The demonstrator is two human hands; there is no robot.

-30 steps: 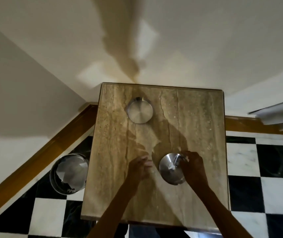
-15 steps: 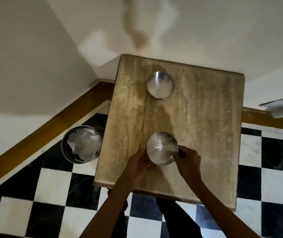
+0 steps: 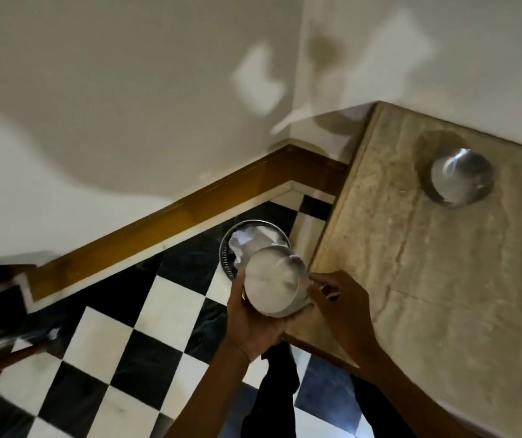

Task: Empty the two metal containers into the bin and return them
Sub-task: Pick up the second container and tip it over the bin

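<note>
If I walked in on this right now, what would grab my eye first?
Probably the round metal container gripped by both the left hand and the right hand, held off the beige stone table's corner, above the round metal bin on the black-and-white checkered floor. After that, the second round metal container standing alone at the table's far side.

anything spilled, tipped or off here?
Nothing stands out. Both hands, left hand and right hand, hold one metal container beside the table edge, above the bin; no spill visible.
</note>
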